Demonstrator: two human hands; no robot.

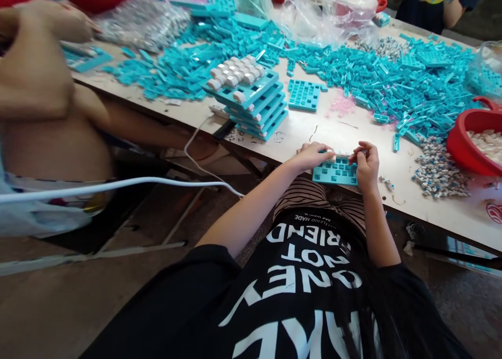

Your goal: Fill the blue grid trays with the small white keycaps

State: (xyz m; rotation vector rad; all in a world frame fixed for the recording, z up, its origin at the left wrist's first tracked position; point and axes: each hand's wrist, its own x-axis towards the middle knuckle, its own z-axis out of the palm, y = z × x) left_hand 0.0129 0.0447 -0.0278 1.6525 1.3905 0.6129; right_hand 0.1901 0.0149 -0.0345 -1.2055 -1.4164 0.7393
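Observation:
At the table's near edge lies a turquoise grid panel with rows of square holes and a few white caps along its far side. My left hand closes over the panel's far left corner, its fingertips against a white cap. My right hand is at the panel's right side with its fingers curled together; anything small between them is hidden. Farther left rises a stack of similar turquoise panels, with many white keycaps on the top one.
Loose turquoise pieces are heaped across the table. Another grid panel lies beyond my hands. To the right are small metallic-looking parts and a red basin of white pieces. A white cable crosses at left, near another person's arm.

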